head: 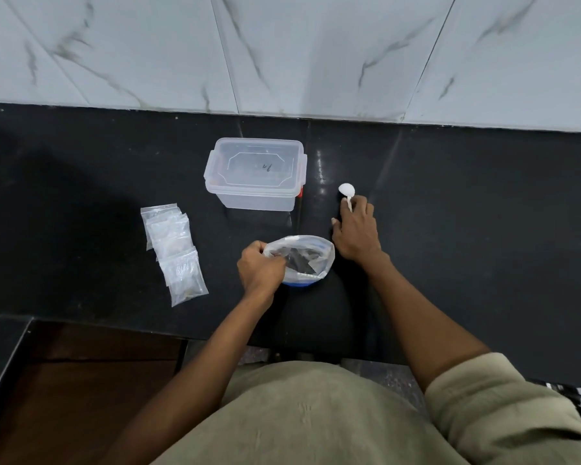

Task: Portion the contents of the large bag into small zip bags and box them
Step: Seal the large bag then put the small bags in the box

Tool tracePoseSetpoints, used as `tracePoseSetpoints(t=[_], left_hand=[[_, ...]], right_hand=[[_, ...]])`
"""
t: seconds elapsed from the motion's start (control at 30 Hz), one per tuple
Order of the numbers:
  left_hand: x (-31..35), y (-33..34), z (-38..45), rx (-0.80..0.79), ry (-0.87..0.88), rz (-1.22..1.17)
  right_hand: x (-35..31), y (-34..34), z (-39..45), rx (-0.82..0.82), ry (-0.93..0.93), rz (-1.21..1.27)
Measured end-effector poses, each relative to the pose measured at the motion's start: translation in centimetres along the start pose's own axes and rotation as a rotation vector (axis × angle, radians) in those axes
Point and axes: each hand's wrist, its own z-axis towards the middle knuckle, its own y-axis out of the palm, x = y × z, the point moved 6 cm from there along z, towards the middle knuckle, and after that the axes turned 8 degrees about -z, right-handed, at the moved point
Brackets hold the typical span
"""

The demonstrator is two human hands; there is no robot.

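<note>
Two hands work a black counter point(450, 196): left hand point(260, 268) pinches the open large bag's point(302, 258) rim at center; right hand point(356, 229) grips a white spoon point(346, 193) at one o'clock. Small zip bags point(175, 253) lie at nine o'clock, lidded box point(255, 172) at twelve.

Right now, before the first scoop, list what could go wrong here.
1. The large bag stands open, held only at its rim by the left hand; a slip could tip it.
2. The right hand pinches the white spoon by its handle; a loaded scoop may spill.
3. The storage box is lidded.
</note>
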Motion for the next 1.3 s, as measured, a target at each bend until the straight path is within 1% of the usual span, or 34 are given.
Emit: tracePoseSetpoints(t=[0.07,0.1,0.17,0.23,0.27,0.3,0.33,0.37,0.4,0.43,0.57,0.67,0.73,0.8,0.83,0.93,0.97,1.0,1.07,1.13,1.2,1.3], left_hand=[[-0.1,0.0,0.0,-0.015,-0.001,-0.009],[-0.2,0.0,0.0,-0.023,-0.002,-0.011],[-0.5,0.1,0.1,-0.04,-0.009,-0.024],[-0.7,-0.1,0.2,-0.038,-0.013,-0.054],[-0.8,-0.2,0.1,-0.032,-0.011,-0.07],[-0.8,-0.2,0.1,-0.029,-0.01,-0.085],[-0.8,-0.2,0.0,-0.028,-0.009,-0.098],[-0.9,-0.3,0.0,-0.026,-0.009,-0.107],[-0.9,-0.3,-0.1,-0.019,-0.002,-0.111],[-0.9,-0.3,-0.2,-0.01,0.01,-0.111],[-0.7,-0.5,-0.5,0.02,0.069,-0.09],[-0.4,-0.5,-0.5,0.009,0.1,-0.086],[-0.1,-0.5,-0.5,-0.024,0.105,-0.098],[0.3,-0.3,-0.6,-0.094,0.093,-0.109],[0.3,-0.1,-0.6,-0.163,0.085,-0.123],[0.8,1.0,-0.9,-0.48,0.04,-0.222],[1.0,1.1,-1.0,-0.546,0.036,-0.243],[1.3,1.0,-1.1,-0.558,0.055,-0.247],[1.9,0.6,-0.8,-0.488,0.126,-0.23],[2.1,0.2,-0.3,-0.386,0.199,-0.158],[2.2,-0.4,0.2,-0.276,0.318,-0.035],[2.1,-0.7,-0.2,-0.142,0.496,0.099]], right_hand=[[0.1,-0.3,0.3,-0.032,0.003,0.046],[0.2,-0.6,0.0,-0.013,0.005,0.082],[0.3,-1.6,-1.1,0.098,0.054,0.212],[0.7,-2.6,-2.9,0.192,0.178,0.451],[0.6,-2.9,-3.8,0.165,0.23,0.608],[0.3,-2.8,-4.8,0.08,0.256,0.772],[-0.3,-2.4,-5.6,-0.043,0.258,0.921],[-1.0,-2.1,-6.4,-0.168,0.24,1.017],[-1.6,-1.9,-7.2,-0.253,0.215,1.065],[-1.8,-1.9,-7.8,-0.297,0.197,1.092],[-2.1,-2.4,-9.0,-0.369,0.164,1.182],[-2.5,-3.0,-9.2,-0.377,0.162,1.129],[-2.4,-3.1,-9.0,-0.324,0.228,1.078],[-2.3,-3.2,-8.8,-0.262,0.293,1.003],[-2.1,-3.2,-8.7,-0.224,0.321,0.943],[-1.5,-3.8,-8.3,-0.099,0.355,0.732],[-1.5,-4.0,-8.2,-0.071,0.347,0.669],[-1.7,-4.3,-8.1,-0.053,0.332,0.618],[-1.8,-4.3,-7.9,-0.054,0.312,0.558],[-1.5,-4.4,-7.9,-0.054,0.327,0.527],[-1.3,-5.0,-8.1,0.028,0.338,0.467],[-2.7,-5.8,-8.8,0.197,0.261,0.327]])
